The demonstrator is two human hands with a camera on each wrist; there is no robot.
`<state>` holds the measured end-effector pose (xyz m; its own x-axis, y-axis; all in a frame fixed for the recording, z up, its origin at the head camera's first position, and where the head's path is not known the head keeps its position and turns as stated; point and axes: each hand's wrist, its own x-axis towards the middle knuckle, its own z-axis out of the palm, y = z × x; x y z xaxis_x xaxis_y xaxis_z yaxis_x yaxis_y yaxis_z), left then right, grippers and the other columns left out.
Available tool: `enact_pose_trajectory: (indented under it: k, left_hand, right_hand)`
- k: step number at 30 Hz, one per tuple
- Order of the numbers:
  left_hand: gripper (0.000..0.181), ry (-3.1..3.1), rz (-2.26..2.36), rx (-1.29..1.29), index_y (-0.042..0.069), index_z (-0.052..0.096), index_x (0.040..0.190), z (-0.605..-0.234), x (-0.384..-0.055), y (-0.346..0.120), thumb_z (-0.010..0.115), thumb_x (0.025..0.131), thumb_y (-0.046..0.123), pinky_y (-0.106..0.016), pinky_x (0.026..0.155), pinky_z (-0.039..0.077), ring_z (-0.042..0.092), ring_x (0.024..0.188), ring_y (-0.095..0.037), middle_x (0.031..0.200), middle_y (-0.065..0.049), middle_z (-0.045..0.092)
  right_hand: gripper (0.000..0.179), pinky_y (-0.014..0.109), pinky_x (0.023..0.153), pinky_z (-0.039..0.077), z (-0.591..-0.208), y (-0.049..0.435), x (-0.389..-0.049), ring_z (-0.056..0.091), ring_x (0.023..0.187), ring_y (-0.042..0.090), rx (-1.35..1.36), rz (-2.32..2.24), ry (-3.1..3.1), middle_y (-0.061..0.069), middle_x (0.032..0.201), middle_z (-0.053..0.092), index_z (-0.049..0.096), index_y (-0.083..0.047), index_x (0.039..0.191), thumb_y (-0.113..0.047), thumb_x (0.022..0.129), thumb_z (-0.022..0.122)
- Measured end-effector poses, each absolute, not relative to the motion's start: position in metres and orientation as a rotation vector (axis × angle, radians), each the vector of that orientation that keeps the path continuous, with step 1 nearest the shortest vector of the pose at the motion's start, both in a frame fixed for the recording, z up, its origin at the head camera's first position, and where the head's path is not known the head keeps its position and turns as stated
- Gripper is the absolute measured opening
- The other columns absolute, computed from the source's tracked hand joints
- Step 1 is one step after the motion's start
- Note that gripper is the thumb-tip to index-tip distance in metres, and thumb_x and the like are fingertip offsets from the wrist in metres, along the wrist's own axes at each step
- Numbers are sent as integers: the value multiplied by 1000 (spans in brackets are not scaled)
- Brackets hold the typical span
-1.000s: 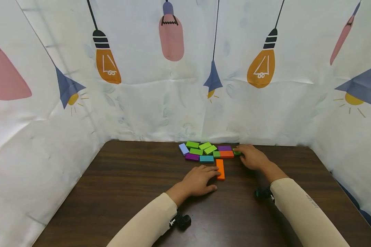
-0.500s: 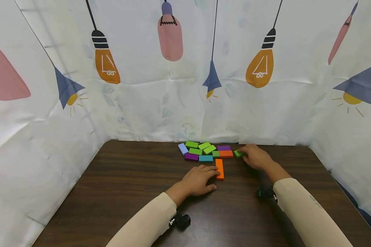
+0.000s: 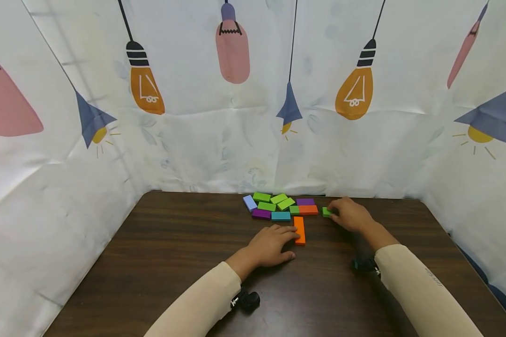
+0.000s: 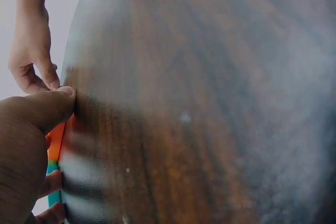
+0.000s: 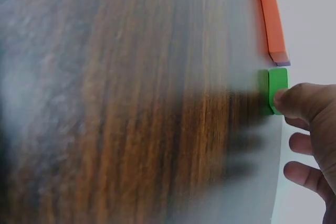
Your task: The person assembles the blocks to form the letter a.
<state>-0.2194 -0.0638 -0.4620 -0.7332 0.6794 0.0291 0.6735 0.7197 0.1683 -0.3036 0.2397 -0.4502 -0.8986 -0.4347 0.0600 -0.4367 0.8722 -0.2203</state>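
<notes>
My right hand (image 3: 349, 215) pinches a small green block (image 3: 326, 212) flat on the table, just right of a red-orange block (image 3: 308, 210). In the right wrist view the thumb lies on the near side of that green block (image 5: 279, 78), and the other fingers are partly hidden behind it. My left hand (image 3: 270, 245) rests with fingers extended, its fingertips on the orange block (image 3: 300, 224), which lies lengthwise toward me. The left wrist view shows the thumb (image 4: 52, 106) in front, covering much of the blocks.
Left of the red-orange block is a flat cluster: a teal block (image 3: 281, 216), purple blocks (image 3: 262, 214), a light blue block (image 3: 249, 203) and several green ones (image 3: 267, 206). Another purple block (image 3: 305, 201) lies behind. A printed curtain (image 3: 253, 140) hangs at the table's (image 3: 173, 243) back edge.
My right hand has slid the small green block slightly right and toward me, away from the red-orange block, and turned it straighter. The left hand has stayed in place.
</notes>
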Motion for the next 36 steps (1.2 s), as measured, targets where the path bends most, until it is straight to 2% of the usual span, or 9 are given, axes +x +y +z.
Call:
enact_pose_trajectory:
  k: [9,21,27,36]
  left_hand:
    - [55,2880,262,1132,27,54,150,-462,-220,-64,63,100,49,-46,112,39,44,140,-20,159,8,41]
    - [55,2875,281,1119,29,53,151,-461,-219,-65,63,100,48,-48,112,39,43,141,-20,158,7,43]
    - [56,2881,276,1116,29,53,151,-461,-220,-65,63,100,49,-49,112,39,43,141,-20,158,8,43]
    - [56,2874,292,1121,29,52,152,-463,-220,-65,62,100,48,-49,112,39,43,141,-19,159,9,41]
  right_hand:
    - [29,57,92,51,-450,246,-291,58,118,36,744,385,-2999,11,121,67,75,-11,120,-24,94,77]
    - [25,45,84,57,-446,240,-257,61,111,24,968,465,-2838,-3,115,71,77,-17,114,-24,90,81]
    - [24,43,85,57,-447,230,-245,60,114,21,1007,454,-2827,-6,116,70,77,-20,113,-25,90,82]
    - [24,38,83,58,-447,218,-229,60,109,14,1147,490,-2755,-10,114,68,76,-24,111,-25,89,83]
